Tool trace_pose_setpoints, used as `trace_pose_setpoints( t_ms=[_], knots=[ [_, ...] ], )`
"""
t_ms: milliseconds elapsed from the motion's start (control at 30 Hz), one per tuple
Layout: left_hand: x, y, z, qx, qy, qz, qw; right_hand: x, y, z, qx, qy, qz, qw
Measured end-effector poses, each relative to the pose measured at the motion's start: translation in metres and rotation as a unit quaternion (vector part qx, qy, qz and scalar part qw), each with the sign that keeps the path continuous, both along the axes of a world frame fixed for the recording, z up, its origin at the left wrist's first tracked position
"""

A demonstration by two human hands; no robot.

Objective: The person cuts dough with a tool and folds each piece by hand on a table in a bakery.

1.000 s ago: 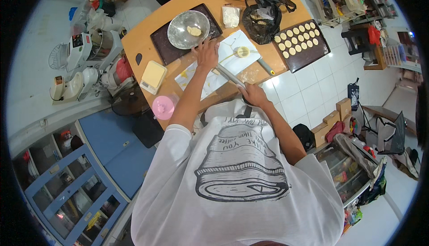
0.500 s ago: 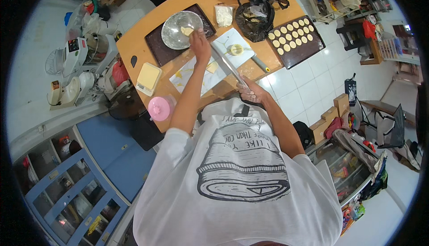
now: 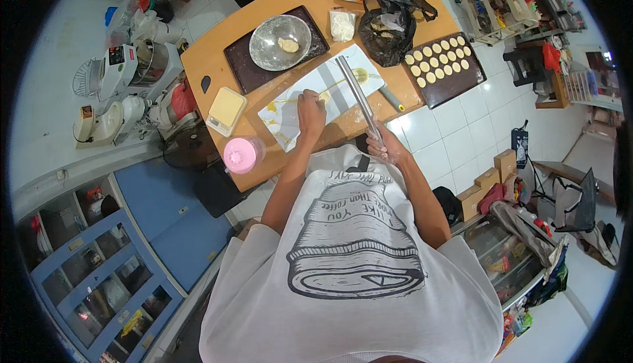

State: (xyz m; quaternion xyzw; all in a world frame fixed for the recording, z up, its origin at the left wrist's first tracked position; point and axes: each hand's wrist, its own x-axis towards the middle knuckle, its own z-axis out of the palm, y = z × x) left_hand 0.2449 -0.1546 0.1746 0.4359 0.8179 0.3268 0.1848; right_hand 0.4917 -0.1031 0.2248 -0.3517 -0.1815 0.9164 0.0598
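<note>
My left hand is closed on a small pale piece of dough at the patterned white board. In my right hand is a smooth metal rolling pin, gripped at its near end and slanting up over the board's right part. A round yellowish thing lies partly behind the pin; its kind is unclear. Beyond the board, a metal bowl stands on a dark tray, with a lump of dough inside.
To the right, a dark tray carries rows of pale dough rounds. A grey-handled tool lies beside the board. Left are a kitchen scale and a pink-lidded container. Behind sit a bag of white powder and a black plastic bag.
My left hand has come from the bowl down to the dough piece on the board. The rolling pin has swung more upright in my right hand. The whole view has shifted slightly.
</note>
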Motion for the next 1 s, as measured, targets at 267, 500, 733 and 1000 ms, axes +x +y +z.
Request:
trace_pose_setpoints(
  t_ms=[267,500,733,1000],
  knots=[
    [-0.015,0.019,0.061,0.087,-0.238,-0.125,0.959,0.009,0.002,0.007,0.144,-0.062,0.001,0.988],
    [-0.059,0.035,0.014,0.095,-0.052,-0.215,0.971,-0.001,-0.002,-0.009,0.464,-0.269,0.099,0.838],
    [-0.059,0.075,0.022,0.145,0.014,-0.010,0.989,-0.031,-0.021,-0.028,0.623,-0.287,0.136,0.715],
    [-0.052,0.085,-0.012,0.059,0.148,-0.098,0.982,-0.046,-0.032,-0.043,0.600,-0.319,0.200,0.706]
  ],
)
